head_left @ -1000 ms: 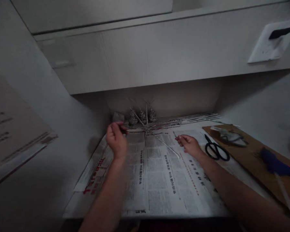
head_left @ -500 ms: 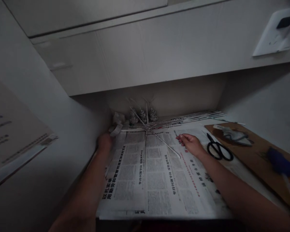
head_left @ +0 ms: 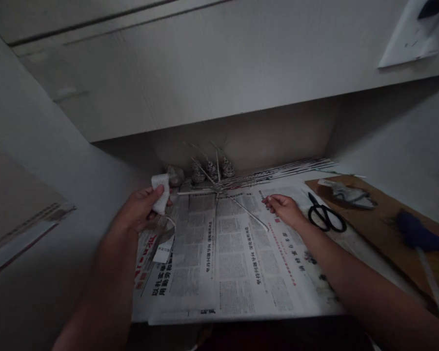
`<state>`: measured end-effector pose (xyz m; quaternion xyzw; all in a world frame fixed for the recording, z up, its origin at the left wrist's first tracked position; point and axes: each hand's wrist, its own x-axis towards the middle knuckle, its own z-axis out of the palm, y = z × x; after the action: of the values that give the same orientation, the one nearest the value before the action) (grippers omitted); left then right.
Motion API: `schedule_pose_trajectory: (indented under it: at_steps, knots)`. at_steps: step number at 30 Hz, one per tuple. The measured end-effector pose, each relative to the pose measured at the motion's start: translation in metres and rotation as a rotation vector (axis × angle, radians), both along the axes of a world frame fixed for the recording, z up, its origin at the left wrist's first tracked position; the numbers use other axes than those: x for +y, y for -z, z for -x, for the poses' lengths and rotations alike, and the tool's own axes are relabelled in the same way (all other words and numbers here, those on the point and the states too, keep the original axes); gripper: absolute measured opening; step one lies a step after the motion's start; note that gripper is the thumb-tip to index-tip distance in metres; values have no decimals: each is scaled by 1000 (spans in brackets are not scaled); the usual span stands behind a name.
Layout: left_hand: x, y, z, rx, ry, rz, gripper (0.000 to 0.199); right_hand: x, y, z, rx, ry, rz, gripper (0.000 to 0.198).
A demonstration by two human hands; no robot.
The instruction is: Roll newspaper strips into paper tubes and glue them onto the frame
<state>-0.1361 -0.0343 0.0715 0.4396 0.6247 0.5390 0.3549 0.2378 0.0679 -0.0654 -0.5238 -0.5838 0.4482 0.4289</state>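
Pale band (head_left: 163, 201) sits pinched in the left hand (head_left: 142, 207), the right hand (head_left: 284, 208) (hold unclear) curled well apart.

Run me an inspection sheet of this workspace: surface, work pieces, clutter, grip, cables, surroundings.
Surface: newspaper spread out, brown board at right.
Work pieces: crossed rods meeting at a hub; rod bundle reaching rightward; three woven cones behind.
Clutter: black scissors left of the board; blue tool, blurred, at right.
Grip: left hand holds a pale woven strip; right hand over the newspaper, fingers drawn together, contents unclear.
Cables: black plug at the wall socket; its lead is out of frame.
Surroundings: dim light; pale panel overhanging the back.
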Motion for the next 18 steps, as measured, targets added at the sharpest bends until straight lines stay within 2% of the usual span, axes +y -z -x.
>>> schedule_pose_trajectory:
  at_steps: [4,6,8,10,12,15,18]
  knots:
    - [-21,-39,-46,-273,219,-72,16,3,5,-1,-5,-7,-14,35]
    - [-20,-47,-69,-397,261,-92,14,4,5,-1,14,-7,-32,35]
    - [-11,-42,-92,-515,291,-83,14,4,5,-1,36,6,-64,35]
    - [4,-27,-113,-627,305,-60,16,4,5,-1,45,30,-99,37]
    - [21,-3,-133,-750,287,-55,18,6,5,0,34,58,-123,40]
    - [40,36,-156,-946,186,-27,13,9,9,3,-18,95,-155,46]
    - [49,68,-167,-1056,103,21,13,11,9,5,-127,114,-195,45]
